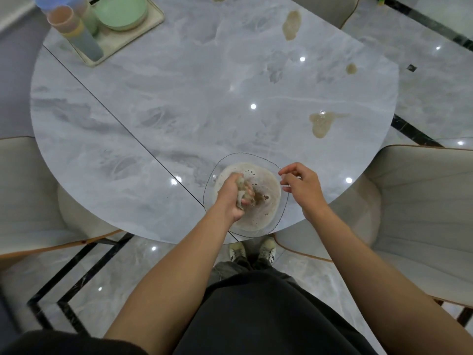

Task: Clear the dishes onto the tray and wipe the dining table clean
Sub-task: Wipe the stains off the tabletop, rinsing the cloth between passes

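A clear glass bowl (275, 165) of murky brown, bubbly water stands at the near edge of the round marble table (179, 111). My left hand (231, 198) is fisted over the bowl, squeezing a wet grey-green cloth (242, 187). My right hand (303, 189) hovers at the bowl's right rim, fingers loosely spread, holding nothing. A cream tray (116, 41) at the far left carries stacked green plates (121, 12) and stacked coloured cups (74, 29). Brown spills lie on the table at right (321, 125), far right (291, 24) and a small one (351, 69).
Cream upholstered chairs stand at left (28, 196), right (422, 213) and the far side (322, 8). A dark seam (122, 129) crosses the tabletop diagonally. Glossy marble floor with black inlay strips surrounds the table. My shoes (252, 249) show under the table edge.
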The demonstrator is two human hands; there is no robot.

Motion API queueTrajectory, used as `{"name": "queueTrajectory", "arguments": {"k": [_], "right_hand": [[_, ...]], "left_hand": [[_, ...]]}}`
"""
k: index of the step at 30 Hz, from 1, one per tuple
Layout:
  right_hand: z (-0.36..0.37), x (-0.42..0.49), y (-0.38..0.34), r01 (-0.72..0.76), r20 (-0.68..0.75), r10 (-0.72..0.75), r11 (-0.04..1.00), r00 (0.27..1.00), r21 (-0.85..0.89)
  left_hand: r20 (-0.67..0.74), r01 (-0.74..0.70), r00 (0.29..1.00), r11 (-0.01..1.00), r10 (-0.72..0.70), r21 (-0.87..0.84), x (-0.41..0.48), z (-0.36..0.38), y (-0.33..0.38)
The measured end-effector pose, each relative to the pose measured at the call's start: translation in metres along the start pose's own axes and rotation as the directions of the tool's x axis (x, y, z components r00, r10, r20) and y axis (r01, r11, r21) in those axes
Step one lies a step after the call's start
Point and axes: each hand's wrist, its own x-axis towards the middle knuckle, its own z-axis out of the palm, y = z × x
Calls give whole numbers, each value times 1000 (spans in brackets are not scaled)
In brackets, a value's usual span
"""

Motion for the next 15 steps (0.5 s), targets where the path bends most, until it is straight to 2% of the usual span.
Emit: {"name": "queueTrajectory", "arguments": {"k": [9, 15], "right_hand": [[-4, 6, 9, -16, -10, 16, 1000, 1000, 22], [-4, 8, 10, -20, -14, 20, 999, 1000, 32]], "left_hand": [[-96, -15, 995, 993, 27, 121, 7, 8, -5], [-200, -59, 974, 975, 103, 214, -3, 19, -4]]}}
